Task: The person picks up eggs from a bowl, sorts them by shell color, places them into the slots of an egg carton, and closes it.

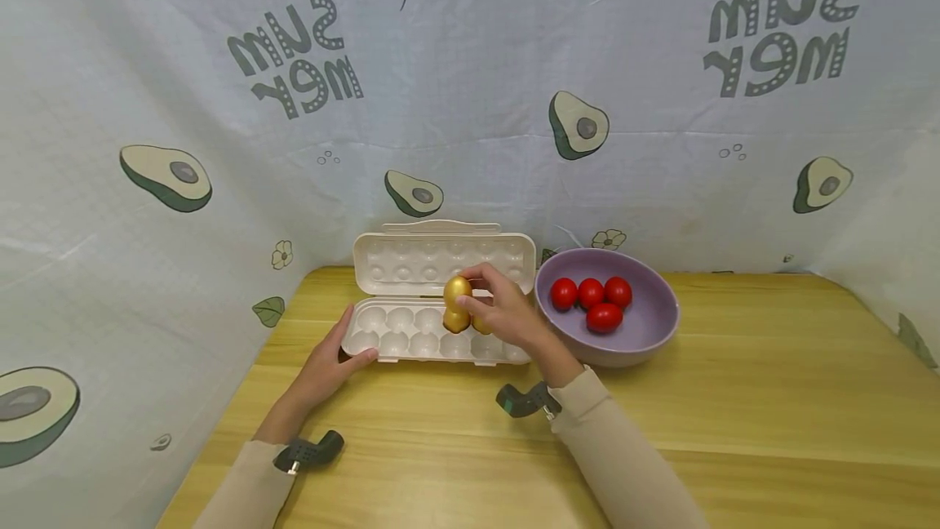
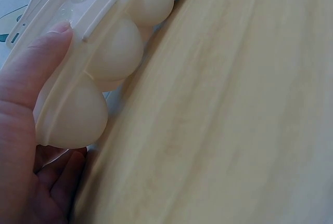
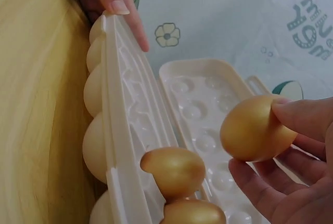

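Note:
A cream plastic egg carton (image 1: 422, 359) lies unfolded on the table, its dimpled lid (image 1: 367, 251) tipped back toward the curtain. My left hand (image 1: 323, 370) grips the carton's left end. In the left wrist view the thumb (image 2: 44, 60) presses on the rim and the other fingers go round the end, partly hidden. Between thumb and fingertips, my right hand (image 1: 507, 308) pinches a golden egg (image 3: 255, 129) above the carton's right half. Two more golden eggs sit in cups below it, a nearer egg (image 3: 179, 172) and another egg (image 3: 195, 213). Several cups on the left hold nothing.
Right beside the carton stands a purple bowl (image 1: 661, 321) with several red eggs (image 1: 605, 317) in it. A white curtain (image 1: 485, 104) printed with avocados hangs behind and along the left of the wooden table (image 1: 771, 382).

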{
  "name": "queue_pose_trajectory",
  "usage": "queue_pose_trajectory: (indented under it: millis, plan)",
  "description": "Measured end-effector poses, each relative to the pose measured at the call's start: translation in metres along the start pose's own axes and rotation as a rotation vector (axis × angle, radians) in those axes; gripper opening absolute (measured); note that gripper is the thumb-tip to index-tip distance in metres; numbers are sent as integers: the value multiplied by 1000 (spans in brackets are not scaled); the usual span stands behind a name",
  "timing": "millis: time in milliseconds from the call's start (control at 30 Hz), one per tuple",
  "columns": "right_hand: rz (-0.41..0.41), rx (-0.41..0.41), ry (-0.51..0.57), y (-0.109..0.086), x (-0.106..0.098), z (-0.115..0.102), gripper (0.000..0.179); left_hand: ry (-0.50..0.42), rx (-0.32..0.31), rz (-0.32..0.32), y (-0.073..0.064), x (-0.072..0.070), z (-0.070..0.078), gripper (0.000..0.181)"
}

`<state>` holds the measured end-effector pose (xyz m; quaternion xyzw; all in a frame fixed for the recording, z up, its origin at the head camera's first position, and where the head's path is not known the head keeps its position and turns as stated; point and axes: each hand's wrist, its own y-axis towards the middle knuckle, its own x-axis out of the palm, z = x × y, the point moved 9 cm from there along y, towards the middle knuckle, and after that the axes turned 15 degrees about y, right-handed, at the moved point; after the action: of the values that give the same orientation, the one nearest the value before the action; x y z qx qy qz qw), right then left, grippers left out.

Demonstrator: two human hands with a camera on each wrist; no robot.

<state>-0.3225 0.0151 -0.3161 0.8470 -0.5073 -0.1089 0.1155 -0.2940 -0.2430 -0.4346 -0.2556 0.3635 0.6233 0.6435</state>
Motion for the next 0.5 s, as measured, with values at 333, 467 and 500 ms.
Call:
queue_pose_trajectory:
  millis: [333,467,500]
  plan:
    - [-18,-50,14,7,13,3,40,14,-6,8,0,0,-3,97]
    - [1,-55,-19,9,15,5,40,18,-6,3,0,0,-1,98]
    - [7,-56,-26,9,15,6,40,18,-4,3,0,0,-1,98]
